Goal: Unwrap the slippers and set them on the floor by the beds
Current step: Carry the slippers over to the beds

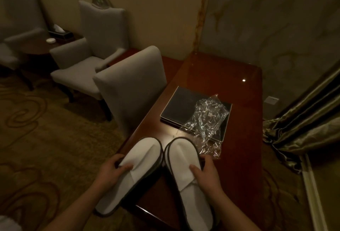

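Observation:
Two white slippers with dark trim are out of their wrap, toes pointing away from me, over the near end of a glossy wooden desk (239, 138). My left hand (112, 170) grips the left slipper (139, 157) at its outer edge, thumb on top. My right hand (207, 173) holds the right slipper (182, 159) the same way at its right side. The crumpled clear plastic wrapper (206, 120) lies empty on the desk just beyond the slippers, partly on a dark flat tray. No bed is in view.
A dark tray or folder (180, 105) lies mid-desk. A grey chair (132, 83) stands against the desk's left side, and two grey armchairs (86, 52) with a small side table (36, 46) are farther left. Patterned carpet (36, 138) covers the floor. Curtains (303, 129) hang at right.

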